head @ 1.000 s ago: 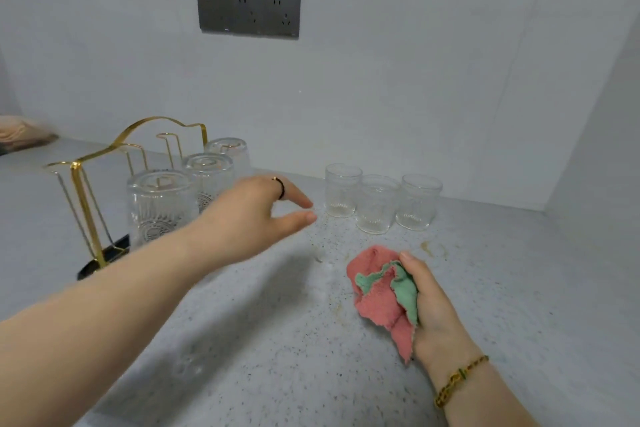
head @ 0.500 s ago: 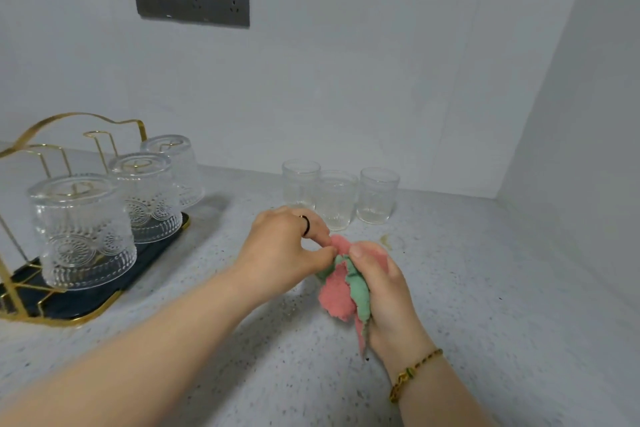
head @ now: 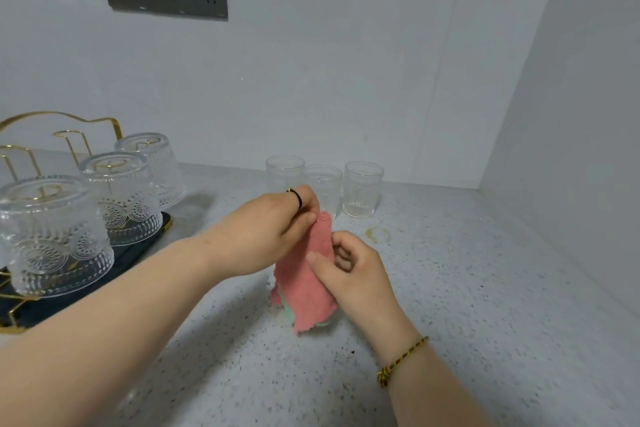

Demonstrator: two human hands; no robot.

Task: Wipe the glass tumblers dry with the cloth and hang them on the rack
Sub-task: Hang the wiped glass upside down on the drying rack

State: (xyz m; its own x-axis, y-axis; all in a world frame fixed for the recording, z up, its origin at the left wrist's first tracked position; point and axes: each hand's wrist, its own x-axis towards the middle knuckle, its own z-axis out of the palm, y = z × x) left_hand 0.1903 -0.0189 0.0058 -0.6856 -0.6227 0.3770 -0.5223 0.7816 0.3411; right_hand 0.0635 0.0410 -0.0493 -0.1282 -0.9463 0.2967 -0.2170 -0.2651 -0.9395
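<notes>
Both hands (head: 266,236) (head: 353,274) pinch cloth (head: 304,281) — counter below.

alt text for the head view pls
The left hand and right hand pinch a pink cloth above a speckled counter. Three upright tumblers stand behind it; three inverted tumblers hang on a gold rack at the left.

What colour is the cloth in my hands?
The cloth is pink, with mint green peeking out at its lower edge, seen in the head view.

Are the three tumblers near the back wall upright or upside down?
Upright: the three tumblers stand on the counter with open rims facing up.
</notes>
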